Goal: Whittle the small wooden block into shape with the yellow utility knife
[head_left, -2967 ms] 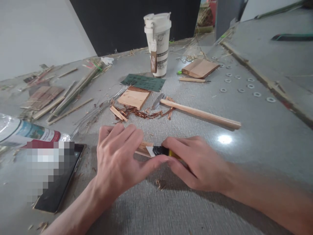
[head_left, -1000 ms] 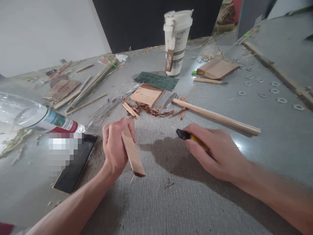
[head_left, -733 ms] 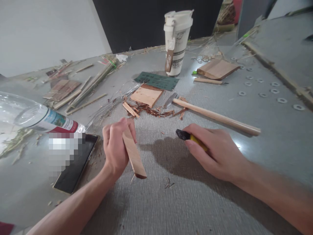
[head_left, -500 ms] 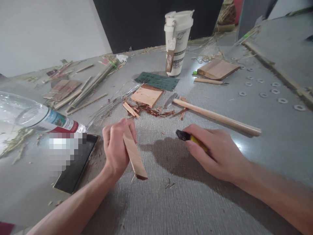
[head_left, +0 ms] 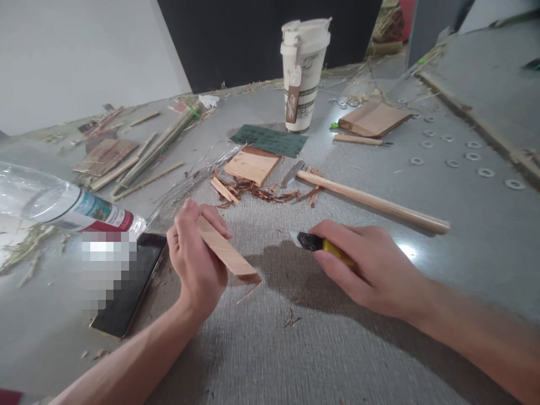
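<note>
My left hand (head_left: 197, 261) is closed round a flat strip of pale wood (head_left: 228, 251), whose free end points right and toward me. A thin sliver (head_left: 250, 293) hangs at that darker end. In my right hand (head_left: 369, 267) is a utility knife (head_left: 324, 246) with a yellow and black handle, its blade bare and aimed left. Blade and wood are apart. Beyond the hands lie a square wooden block (head_left: 252, 166), brown shavings (head_left: 264, 191) and a hammer (head_left: 371, 202) with a long wooden handle.
A dark phone (head_left: 130, 292) and a plastic bottle (head_left: 80, 205) lie at the left. A white lidded cup (head_left: 304, 73) stands at the back beside green sandpaper (head_left: 270, 140). Several metal washers (head_left: 452, 163) and another wooden block (head_left: 374, 118) are at the right; wood strips (head_left: 154, 149) lie back left.
My left hand has turned the wood strip so its free end swings right and up. The knife has shifted slightly left and down, and its blade now shows.
</note>
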The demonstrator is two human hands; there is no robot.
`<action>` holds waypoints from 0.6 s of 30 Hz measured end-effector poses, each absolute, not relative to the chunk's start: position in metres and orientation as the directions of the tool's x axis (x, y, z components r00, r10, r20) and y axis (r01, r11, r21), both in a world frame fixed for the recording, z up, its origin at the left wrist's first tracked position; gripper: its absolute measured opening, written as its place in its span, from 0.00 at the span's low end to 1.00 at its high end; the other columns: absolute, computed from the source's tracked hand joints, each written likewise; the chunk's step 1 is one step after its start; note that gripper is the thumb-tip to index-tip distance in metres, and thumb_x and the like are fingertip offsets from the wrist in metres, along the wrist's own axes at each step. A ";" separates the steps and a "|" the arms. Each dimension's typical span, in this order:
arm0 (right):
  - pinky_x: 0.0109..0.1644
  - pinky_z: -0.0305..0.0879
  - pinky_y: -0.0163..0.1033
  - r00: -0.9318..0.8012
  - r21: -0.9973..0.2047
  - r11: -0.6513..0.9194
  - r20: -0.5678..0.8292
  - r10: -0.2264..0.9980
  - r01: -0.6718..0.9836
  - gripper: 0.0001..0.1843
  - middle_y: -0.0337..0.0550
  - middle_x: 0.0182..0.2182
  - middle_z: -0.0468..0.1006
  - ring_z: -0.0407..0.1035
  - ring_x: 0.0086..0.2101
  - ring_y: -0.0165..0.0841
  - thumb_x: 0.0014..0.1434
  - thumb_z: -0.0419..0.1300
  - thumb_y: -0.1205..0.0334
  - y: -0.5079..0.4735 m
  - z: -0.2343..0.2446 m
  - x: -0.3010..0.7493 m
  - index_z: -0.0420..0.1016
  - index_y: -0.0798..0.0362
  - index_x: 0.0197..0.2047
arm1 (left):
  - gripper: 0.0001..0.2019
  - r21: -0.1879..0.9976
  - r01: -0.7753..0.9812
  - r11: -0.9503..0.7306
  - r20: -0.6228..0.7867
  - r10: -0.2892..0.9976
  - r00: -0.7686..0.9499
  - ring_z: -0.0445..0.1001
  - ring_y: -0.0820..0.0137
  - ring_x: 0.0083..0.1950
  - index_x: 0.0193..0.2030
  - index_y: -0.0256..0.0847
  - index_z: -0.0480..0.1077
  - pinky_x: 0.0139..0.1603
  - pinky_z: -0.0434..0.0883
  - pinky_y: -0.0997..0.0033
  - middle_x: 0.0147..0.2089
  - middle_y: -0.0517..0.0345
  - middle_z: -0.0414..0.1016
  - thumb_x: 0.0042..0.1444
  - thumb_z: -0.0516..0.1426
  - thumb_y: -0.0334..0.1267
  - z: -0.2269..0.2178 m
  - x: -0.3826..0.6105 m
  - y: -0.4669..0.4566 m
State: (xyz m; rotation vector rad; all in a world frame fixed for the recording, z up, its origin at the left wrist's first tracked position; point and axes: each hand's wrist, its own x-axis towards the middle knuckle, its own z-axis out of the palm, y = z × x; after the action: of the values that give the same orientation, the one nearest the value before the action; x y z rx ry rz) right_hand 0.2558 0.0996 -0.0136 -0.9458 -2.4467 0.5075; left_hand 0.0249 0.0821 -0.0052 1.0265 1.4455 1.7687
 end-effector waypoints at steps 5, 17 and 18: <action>0.27 0.50 0.36 -0.639 -0.525 0.663 0.263 0.723 0.534 0.09 0.32 0.22 0.67 0.59 0.21 0.28 0.71 0.49 0.57 0.099 -0.013 0.256 0.67 0.51 0.42 | 0.25 0.975 0.005 -0.221 0.184 0.802 -0.568 0.66 0.69 0.29 0.19 0.44 0.67 0.31 0.63 0.64 0.23 0.58 0.66 0.69 0.50 0.47 -0.011 0.024 0.086; 0.27 0.51 0.36 -0.662 -0.521 0.695 0.291 0.690 0.496 0.07 0.32 0.23 0.67 0.59 0.22 0.28 0.70 0.50 0.59 0.099 -0.012 0.255 0.66 0.51 0.41 | 0.20 0.981 0.071 -0.183 0.192 0.814 -0.548 0.68 0.68 0.33 0.24 0.43 0.67 0.32 0.64 0.65 0.28 0.59 0.67 0.67 0.54 0.46 -0.011 0.028 0.080; 0.27 0.51 0.36 -0.670 -0.517 0.707 0.302 0.678 0.482 0.07 0.32 0.23 0.67 0.59 0.22 0.28 0.70 0.50 0.60 0.099 -0.012 0.256 0.66 0.51 0.42 | 0.20 0.980 0.074 -0.184 0.195 0.817 -0.543 0.68 0.68 0.34 0.24 0.43 0.66 0.32 0.63 0.65 0.29 0.59 0.67 0.67 0.54 0.46 -0.010 0.029 0.079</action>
State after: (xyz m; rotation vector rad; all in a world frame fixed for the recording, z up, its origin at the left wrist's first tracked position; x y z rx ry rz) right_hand 0.2557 0.0991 -0.0117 -0.8890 -2.4358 0.5505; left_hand 0.0287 0.0793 -0.0104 1.0403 1.5400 1.7826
